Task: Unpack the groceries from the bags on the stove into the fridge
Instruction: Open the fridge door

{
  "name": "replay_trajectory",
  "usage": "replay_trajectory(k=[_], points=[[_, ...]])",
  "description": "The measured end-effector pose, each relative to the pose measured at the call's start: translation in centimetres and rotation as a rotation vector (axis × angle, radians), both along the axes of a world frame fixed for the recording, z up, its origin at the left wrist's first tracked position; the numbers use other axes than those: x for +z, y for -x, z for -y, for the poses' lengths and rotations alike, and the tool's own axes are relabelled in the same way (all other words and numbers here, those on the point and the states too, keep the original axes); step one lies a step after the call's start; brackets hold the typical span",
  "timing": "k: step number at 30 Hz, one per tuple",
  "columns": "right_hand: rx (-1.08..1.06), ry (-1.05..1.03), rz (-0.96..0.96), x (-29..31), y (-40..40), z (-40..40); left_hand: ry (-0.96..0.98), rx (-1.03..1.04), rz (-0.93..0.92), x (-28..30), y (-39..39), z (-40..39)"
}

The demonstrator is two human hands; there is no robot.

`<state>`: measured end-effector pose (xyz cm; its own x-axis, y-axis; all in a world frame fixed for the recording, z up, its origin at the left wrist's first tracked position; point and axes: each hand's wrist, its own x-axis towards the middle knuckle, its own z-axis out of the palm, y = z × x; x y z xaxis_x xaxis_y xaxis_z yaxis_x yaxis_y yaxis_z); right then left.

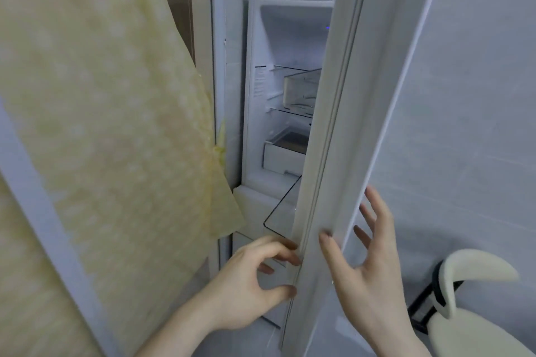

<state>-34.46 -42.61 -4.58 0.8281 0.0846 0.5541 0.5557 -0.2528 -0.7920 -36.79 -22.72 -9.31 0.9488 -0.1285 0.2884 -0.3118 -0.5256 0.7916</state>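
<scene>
The white fridge door [327, 136] stands partly ajar, and a narrow gap shows the lit fridge interior [290, 46]. My left hand [252, 272] is at the door's inner edge low down, its curled fingertips and thumb hooked on the door seal. My right hand [365, 266] lies on the door's outer side with fingers spread and straight, the thumb resting on the door's edge. Inside I see a clear bin [301, 90], a white drawer [282, 156] and a glass shelf [282, 211]. No grocery bags or stove are in view.
A pale yellow patterned curtain [110, 124] hangs close on the left and reaches the fridge's side. A cream-coloured curved object [475, 269] with a dark base sits at the bottom right. Grey-white panels [470, 95] fill the right.
</scene>
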Motion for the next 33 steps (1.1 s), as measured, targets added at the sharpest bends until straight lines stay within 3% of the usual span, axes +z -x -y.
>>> replay_trajectory(k=[7,11,13,15,18,22,25,27,31,33], points=[[-0.184,-0.205,0.001,-2.3,2.0,5.0,0.019,0.073,-0.016,-1.9,-0.5,-0.9],[-0.481,-0.159,0.316,-2.7,4.9,4.9,0.02,0.04,-0.008,-2.6,-1.6,-1.3],[-0.447,-0.069,0.414,-2.4,6.0,4.1,0.016,0.019,-0.008,-2.8,-2.3,-1.6],[-0.318,0.049,0.319,-2.6,5.5,3.7,-0.004,0.002,-0.012,-3.0,-2.9,-2.0],[-0.195,0.253,-0.038,-3.6,3.0,3.7,-0.049,-0.024,-0.015,-3.2,-3.6,-3.3],[-0.262,0.621,-0.239,-5.5,0.3,3.2,-0.046,0.001,-0.03,-3.6,-3.5,-6.1],[-0.398,0.725,-0.299,-5.8,-0.7,2.5,-0.079,0.037,-0.073,-4.3,-2.9,-9.1],[-0.451,0.657,-0.276,-5.6,-0.9,2.0,-0.113,0.057,-0.095,-4.7,-2.4,-11.3],[-0.419,0.223,-0.15,-4.9,-1.1,-0.9,-0.112,0.123,-0.112,-5.4,-1.4,-14.4],[-0.306,0.203,-0.124,-5.1,-1.4,-3.8,-0.108,0.15,-0.128,-5.8,-0.6,-15.4]])
